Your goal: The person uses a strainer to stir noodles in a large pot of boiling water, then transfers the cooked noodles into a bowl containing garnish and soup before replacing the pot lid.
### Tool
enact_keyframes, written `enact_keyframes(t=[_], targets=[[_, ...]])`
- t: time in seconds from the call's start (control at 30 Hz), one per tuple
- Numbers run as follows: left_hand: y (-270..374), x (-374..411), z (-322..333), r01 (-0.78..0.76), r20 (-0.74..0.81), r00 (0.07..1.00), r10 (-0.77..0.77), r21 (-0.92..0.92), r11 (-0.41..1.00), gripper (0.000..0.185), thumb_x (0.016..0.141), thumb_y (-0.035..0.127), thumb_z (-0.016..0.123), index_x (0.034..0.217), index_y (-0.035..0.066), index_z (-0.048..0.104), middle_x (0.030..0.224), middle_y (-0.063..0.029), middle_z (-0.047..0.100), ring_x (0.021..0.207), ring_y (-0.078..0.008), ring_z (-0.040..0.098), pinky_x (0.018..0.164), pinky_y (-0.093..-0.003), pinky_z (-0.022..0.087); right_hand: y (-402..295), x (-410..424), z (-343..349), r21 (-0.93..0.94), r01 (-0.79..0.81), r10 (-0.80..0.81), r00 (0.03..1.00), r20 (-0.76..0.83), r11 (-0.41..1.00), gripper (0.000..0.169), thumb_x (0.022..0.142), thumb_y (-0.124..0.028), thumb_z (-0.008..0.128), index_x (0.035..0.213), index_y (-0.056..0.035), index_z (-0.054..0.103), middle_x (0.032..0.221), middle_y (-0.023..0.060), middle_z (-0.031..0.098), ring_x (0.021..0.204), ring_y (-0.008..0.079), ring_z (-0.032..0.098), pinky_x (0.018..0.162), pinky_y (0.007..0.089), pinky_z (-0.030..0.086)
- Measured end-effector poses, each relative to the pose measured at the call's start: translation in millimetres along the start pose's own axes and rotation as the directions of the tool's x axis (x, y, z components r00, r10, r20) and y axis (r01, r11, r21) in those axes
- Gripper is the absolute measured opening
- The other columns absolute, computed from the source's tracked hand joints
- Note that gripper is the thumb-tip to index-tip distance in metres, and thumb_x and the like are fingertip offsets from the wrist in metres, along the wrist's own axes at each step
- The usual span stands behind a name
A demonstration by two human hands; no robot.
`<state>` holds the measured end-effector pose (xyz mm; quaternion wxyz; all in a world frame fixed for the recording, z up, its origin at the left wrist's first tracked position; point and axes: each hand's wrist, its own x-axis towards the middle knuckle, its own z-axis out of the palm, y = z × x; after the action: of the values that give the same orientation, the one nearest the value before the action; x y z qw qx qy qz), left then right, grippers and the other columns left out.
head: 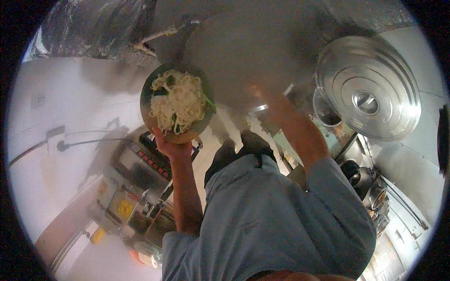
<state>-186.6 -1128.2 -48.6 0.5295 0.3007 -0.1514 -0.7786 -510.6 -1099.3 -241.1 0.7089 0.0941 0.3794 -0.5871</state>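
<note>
A round bowl (207,121) of pale noodles (184,98) with dark green leaves rests in my left hand (172,145), whose fingers grip its near rim. To the right, my right hand (258,92) reaches into thick steam above what looks like a large pot or wok. Its fingers are blurred, and whatever they may hold cannot be made out. A shiny metal edge (261,108) shows just below that hand. The steam hides most of the vessel.
A large round metal lid (393,105) stands at the right, beside a clear container (327,109). Metal pots (364,177) sit at the lower right. An appliance with red-marked buttons (153,163) and a counter with containers (124,209) are at the lower left.
</note>
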Motion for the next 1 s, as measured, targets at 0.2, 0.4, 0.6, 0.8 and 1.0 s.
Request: enact_keyframes(t=[0.2,0.4,0.6,0.8,1.0], targets=[[-1,-15,7,-0.05,-0.182,0.981,0.061,0.064,0.997,0.06,0.091,0.045,0.047,0.139,0.012,0.034,0.138,-0.0089,0.042,0.126,-0.0321,0.041,0.103,-0.052,0.034,32,-29,13,-0.133,-0.059,0.058,0.998,-0.009,0.989,0.027,0.094,-0.023,0.048,0.112,-0.0047,0.051,0.086,0.0096,0.059,0.057,0.0145,0.054,0.047,0.0242,0.045],[6,-24,42,-0.097,-0.28,0.946,0.164,0.24,0.966,0.058,0.092,0.045,0.044,0.14,0.013,0.033,0.139,-0.0085,0.039,0.126,-0.0311,0.039,0.103,-0.0519,0.034,1,-58,-18,-0.25,-0.122,0.108,0.992,-0.069,0.961,0.03,0.093,-0.026,0.051,0.113,-0.0044,0.052,0.086,0.0093,0.06,0.059,0.0153,0.056,0.051,0.0254,0.046],[15,-26,46,-0.029,-0.203,0.978,0.039,0.048,0.998,0.056,0.093,0.044,0.044,0.139,0.012,0.034,0.14,-0.0086,0.038,0.126,-0.0311,0.04,0.103,-0.0505,0.035,-16,-6,-19,-0.382,-0.167,0.154,0.986,-0.065,0.909,0.033,0.092,-0.029,0.053,0.114,-0.004,0.052,0.085,0.009,0.061,0.062,0.016,0.057,0.056,0.0266,0.048],[8,-34,5,-0.101,-0.117,0.988,0.101,0.008,0.995,0.056,0.093,0.042,0.042,0.139,0.011,0.035,0.139,-0.0091,0.04,0.126,-0.0308,0.04,0.103,-0.0486,0.036,1,-72,-32,-0.542,-0.216,0.205,0.975,-0.082,0.812,0.037,0.091,-0.031,0.055,0.115,-0.0036,0.053,0.085,0.0088,0.061,0.064,0.0168,0.059,0.06,0.0278,0.05],[5,-28,-17,-0.046,-0.088,0.995,0.053,0.078,0.996,0.055,0.091,0.038,0.05,0.137,0.009,0.037,0.135,-0.009,0.044,0.123,-0.0307,0.043,0.102,-0.0484,0.037,18,1,-57,-0.063,-0.399,0.402,0.878,0.26,0.915,0.034,0.087,-0.022,0.062,0.11,0.0018,0.053,0.076,0.0074,0.06,0.053,0.0079,0.056,0.037,0.0183,0.039]])
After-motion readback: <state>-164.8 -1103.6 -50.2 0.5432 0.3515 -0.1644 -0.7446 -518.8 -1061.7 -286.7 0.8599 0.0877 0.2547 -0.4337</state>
